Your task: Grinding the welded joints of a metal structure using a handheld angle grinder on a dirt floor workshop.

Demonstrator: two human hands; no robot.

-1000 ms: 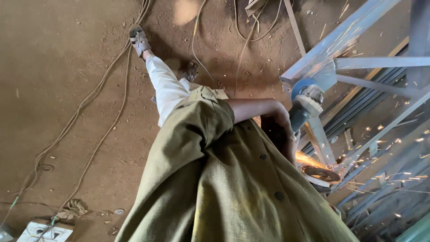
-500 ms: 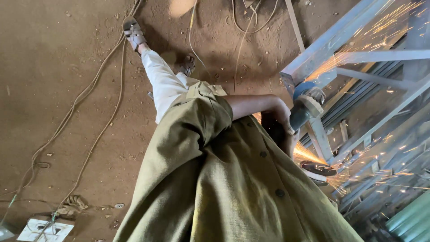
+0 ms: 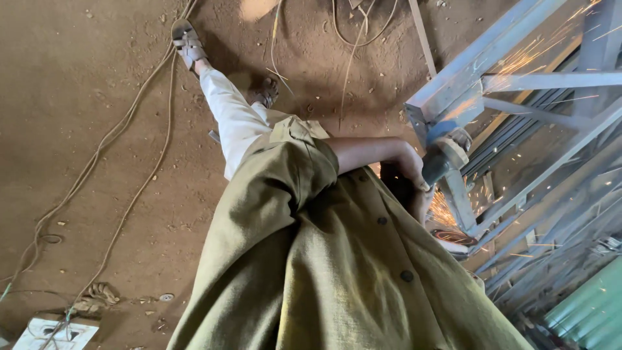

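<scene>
Left hand (image 3: 408, 170) clamped on grinder (image 3: 444, 155); right hand unseen; sparks (image 3: 442, 209) now spray wider up the frame (image 3: 453, 78) than before; disc biting steadily.

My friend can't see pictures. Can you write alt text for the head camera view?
A person's hand holds a grey angle grinder against a grey metal frame, throwing orange sparks. An olive button shirt fills the foreground above a brown dirt floor with trailing cables.
</scene>
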